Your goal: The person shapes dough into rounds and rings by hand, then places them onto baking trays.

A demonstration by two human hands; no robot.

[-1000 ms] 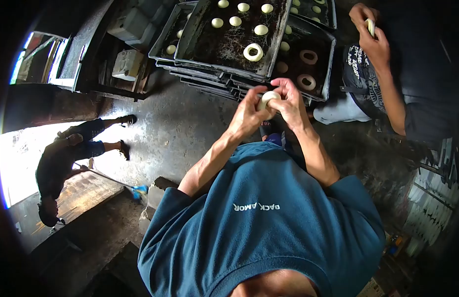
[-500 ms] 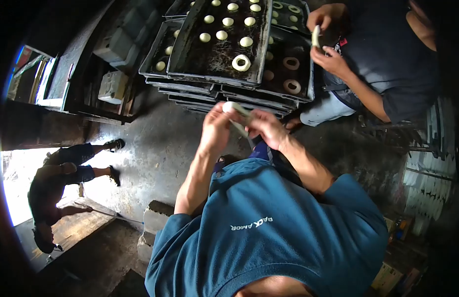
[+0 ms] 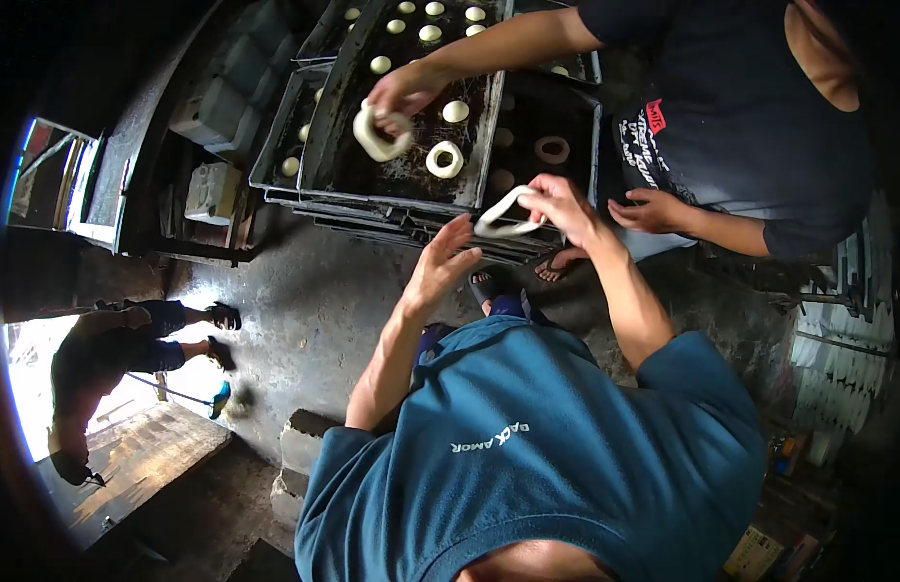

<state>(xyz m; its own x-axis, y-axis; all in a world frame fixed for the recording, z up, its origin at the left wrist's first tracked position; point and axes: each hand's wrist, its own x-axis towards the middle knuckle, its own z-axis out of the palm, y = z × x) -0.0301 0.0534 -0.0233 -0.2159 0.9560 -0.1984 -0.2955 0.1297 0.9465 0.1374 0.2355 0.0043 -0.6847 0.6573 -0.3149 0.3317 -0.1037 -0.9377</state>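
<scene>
The right hand [image 3: 564, 206] is raised in front of the person in the blue shirt, its fingers pinched shut on a pale, stretched ring of raw dough [image 3: 506, 215] that hangs in the air just above the near edge of the stacked dark metal baking trays [image 3: 392, 199]. The left hand [image 3: 442, 264] is just beside it — fingers spread apart and holding nothing, the fingertips close to the ring's lower left end, though I cannot tell whether they touch it. On the top tray [image 3: 345, 126], blackened and crusted, a finished white dough ring [image 3: 444, 159] lies flat near the middle, with small round dough balls [image 3: 456, 111] set in rows further back. A co-worker in a dark shirt stands on the far right and reaches one hand [image 3: 403, 89] over that same tray, gripping a second pale dough ring [image 3: 380, 134] held up off the metal; their other hand [image 3: 648, 210] rests low near their waist — well apart from the tray. A lower tray [image 3: 558, 184] to the right shows darker rings [image 3: 552, 149]. Down on the grey concrete floor [image 3: 314, 301], at far left, another person [image 3: 110, 354] bends over in the bright doorway.
</scene>
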